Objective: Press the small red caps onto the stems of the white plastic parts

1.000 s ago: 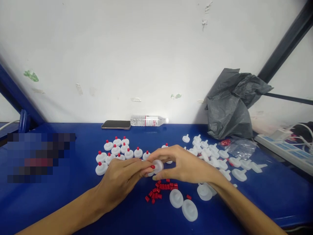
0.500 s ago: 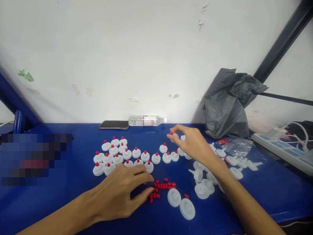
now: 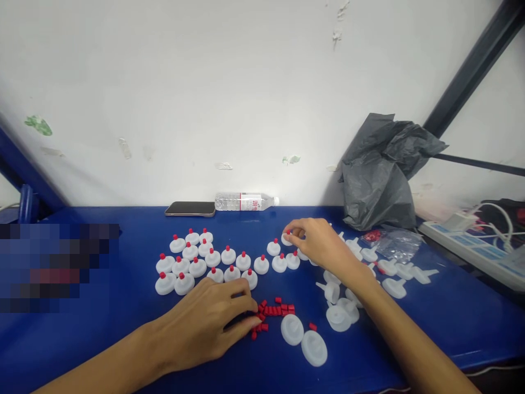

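Note:
My right hand point(image 3: 318, 242) is stretched to the far middle of the blue table point(image 3: 451, 323), fingers pinched on a white disc with a red cap point(image 3: 286, 237) that rests at the end of a row of capped discs point(image 3: 205, 260). My left hand point(image 3: 209, 323) lies low near the front, fingertips pinching into a small heap of loose red caps point(image 3: 275, 312). Several uncapped white discs point(image 3: 305, 339) lie to the right of the heap and under my right forearm.
A phone point(image 3: 191, 208) and a lying water bottle point(image 3: 245, 202) sit against the white wall. A crumpled grey plastic bag point(image 3: 385, 175), a clear bag of red caps point(image 3: 394, 243) and a power strip point(image 3: 471, 243) are at the right. A blurred patch covers the left.
Both hands held one disc together a second ago. My right hand carried the capped disc away to the far row and lowered it there; my left hand dropped to the red caps.

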The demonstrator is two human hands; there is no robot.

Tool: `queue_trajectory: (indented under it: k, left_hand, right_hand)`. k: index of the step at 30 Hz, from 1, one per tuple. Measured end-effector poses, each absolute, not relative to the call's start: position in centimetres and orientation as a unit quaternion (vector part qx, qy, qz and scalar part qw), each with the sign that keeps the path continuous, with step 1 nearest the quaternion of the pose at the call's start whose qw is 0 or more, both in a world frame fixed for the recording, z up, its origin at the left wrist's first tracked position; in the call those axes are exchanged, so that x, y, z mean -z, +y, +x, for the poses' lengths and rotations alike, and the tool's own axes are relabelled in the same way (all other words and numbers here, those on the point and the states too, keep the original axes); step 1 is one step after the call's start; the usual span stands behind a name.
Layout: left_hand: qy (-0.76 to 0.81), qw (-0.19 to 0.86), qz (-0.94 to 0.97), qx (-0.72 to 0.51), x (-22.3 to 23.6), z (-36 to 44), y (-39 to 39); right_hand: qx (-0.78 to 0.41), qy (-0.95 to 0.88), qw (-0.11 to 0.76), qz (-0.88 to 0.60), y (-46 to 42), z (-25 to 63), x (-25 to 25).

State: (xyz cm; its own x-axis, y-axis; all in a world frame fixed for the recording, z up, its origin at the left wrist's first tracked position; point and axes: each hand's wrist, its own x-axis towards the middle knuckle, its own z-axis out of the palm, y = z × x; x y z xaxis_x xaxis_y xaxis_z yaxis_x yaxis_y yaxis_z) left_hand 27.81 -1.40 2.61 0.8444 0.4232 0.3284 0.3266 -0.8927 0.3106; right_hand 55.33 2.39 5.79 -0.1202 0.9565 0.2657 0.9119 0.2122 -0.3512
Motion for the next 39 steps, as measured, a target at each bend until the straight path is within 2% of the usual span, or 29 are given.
queue_trajectory:
  k: [8,14,20,31,39]
  left_hand:
    - [0.206,0.133,0.953,-0.177,-2.4,27.9,-1.2]
    - [0.208,0.140,0.953,-0.167,-2.3,28.0,-1.3]
    - [0.204,0.147,0.954,-0.166,-2.3,28.0,-1.4]
    - [0.212,0.164,0.955,-0.130,-3.2,27.8,-1.7]
    - [0.242,0.181,0.948,-0.104,-4.3,27.2,-2.1]
  right_hand:
    - [-0.082,-0.734,0.214,-0.639,2.0,56.0,-6.7]
    - [-0.143,-0.738,0.161,-0.640,1.5,58.6,-7.9]
    - [-0.167,-0.735,0.146,-0.641,1.7,58.5,-7.6]
    - [-0.137,-0.703,0.241,-0.655,2.0,58.3,-7.3]
    - [-0.112,-0.711,0.272,-0.639,1.8,57.5,-7.3]
